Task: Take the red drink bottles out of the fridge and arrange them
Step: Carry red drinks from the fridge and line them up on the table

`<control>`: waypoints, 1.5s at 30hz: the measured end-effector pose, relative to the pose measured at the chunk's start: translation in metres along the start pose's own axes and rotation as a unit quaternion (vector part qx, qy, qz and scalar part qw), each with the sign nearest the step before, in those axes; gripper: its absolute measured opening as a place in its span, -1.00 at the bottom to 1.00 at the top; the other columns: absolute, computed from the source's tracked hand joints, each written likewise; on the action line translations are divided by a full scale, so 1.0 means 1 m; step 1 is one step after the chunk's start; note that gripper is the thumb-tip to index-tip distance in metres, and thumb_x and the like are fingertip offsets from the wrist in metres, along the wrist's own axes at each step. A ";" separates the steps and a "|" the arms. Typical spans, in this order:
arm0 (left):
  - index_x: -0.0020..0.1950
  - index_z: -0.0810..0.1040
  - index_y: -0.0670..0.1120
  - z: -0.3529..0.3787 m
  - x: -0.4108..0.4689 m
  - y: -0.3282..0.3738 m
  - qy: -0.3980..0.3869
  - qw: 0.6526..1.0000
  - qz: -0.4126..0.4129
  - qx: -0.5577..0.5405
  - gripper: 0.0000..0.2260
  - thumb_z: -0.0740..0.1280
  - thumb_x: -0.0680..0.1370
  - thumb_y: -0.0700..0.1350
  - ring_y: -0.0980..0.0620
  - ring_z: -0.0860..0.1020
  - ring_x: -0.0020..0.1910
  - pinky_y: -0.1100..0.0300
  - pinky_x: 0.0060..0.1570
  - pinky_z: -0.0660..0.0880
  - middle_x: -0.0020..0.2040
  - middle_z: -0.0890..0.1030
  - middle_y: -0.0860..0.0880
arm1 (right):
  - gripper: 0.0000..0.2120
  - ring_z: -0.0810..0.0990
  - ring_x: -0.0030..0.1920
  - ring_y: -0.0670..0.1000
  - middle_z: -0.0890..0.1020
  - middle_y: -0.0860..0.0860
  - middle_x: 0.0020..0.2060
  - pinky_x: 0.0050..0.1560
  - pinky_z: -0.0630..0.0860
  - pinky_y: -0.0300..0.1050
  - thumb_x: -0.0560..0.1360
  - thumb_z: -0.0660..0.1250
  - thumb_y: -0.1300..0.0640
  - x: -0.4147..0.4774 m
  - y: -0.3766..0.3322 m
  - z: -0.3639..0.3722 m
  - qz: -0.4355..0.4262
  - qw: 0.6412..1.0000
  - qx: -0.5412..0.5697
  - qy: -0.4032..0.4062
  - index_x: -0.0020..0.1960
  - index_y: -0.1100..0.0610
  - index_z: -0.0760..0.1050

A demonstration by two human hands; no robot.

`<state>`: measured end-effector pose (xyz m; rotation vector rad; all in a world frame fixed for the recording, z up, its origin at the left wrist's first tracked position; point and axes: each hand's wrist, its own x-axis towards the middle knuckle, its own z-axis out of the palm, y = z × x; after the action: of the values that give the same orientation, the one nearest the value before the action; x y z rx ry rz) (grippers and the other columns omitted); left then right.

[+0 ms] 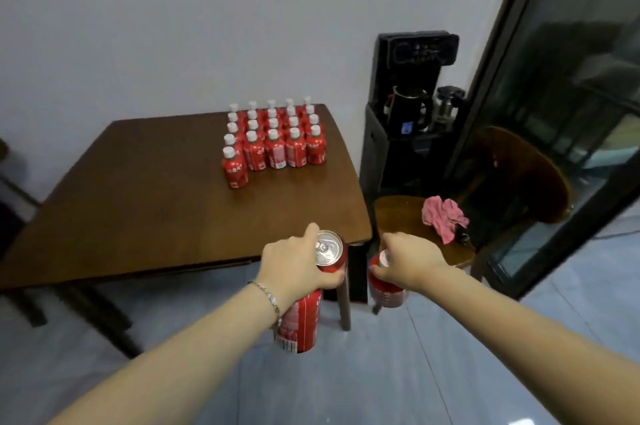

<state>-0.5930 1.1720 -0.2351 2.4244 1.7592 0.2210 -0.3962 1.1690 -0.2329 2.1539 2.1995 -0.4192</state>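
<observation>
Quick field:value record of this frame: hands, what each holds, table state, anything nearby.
left hand: gripping a red drink with a silver pull-tab top, held in the air before the table's near edge
right hand: gripping a red bottle with a pale cap, also in the air
table: brown wood, bare near side
arranged bottles: red, white caps, upright in tidy rows at the far right; one extra in front on the left
chair: right of the table, pink cloth on its seat
fridge: not in view
</observation>
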 end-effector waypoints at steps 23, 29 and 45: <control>0.41 0.11 0.05 -0.005 0.275 -0.332 0.016 0.999 -0.031 0.006 -0.21 0.24 0.33 0.41 0.06 0.60 -0.05 0.25 -0.17 0.45 0.08 0.61 0.05 | -0.65 0.58 0.02 0.10 0.63 0.10 0.01 -0.05 0.49 -0.07 0.43 0.39 -0.04 0.452 -0.216 0.021 0.082 0.962 0.257 -0.031 0.07 0.17 0.48; 0.36 0.11 0.06 0.003 0.283 -0.362 -0.002 1.000 -0.013 -0.014 -0.23 0.24 0.31 0.42 0.07 0.60 -0.07 0.27 -0.22 0.36 0.06 0.61 0.05 | -0.60 0.55 0.09 0.17 0.59 0.18 0.08 0.02 0.44 -0.04 0.45 0.37 0.01 0.494 -0.251 0.052 0.130 0.939 0.313 -0.049 0.13 0.27 0.44; 0.34 0.27 0.03 0.016 0.311 -0.325 0.001 0.999 0.007 -0.054 -0.27 0.29 0.29 0.37 0.08 0.61 -0.08 0.27 -0.25 0.30 -0.01 0.63 0.06 | 0.05 0.23 0.32 -0.18 0.27 -0.13 0.35 0.28 0.26 -0.30 0.21 0.55 0.13 0.446 -0.215 0.011 -0.275 0.923 0.183 -0.196 0.50 -0.06 -0.02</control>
<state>-0.7971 1.5668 -0.3026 2.3623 1.6864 0.3110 -0.6269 1.6014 -0.3024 1.3341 2.5786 -1.2467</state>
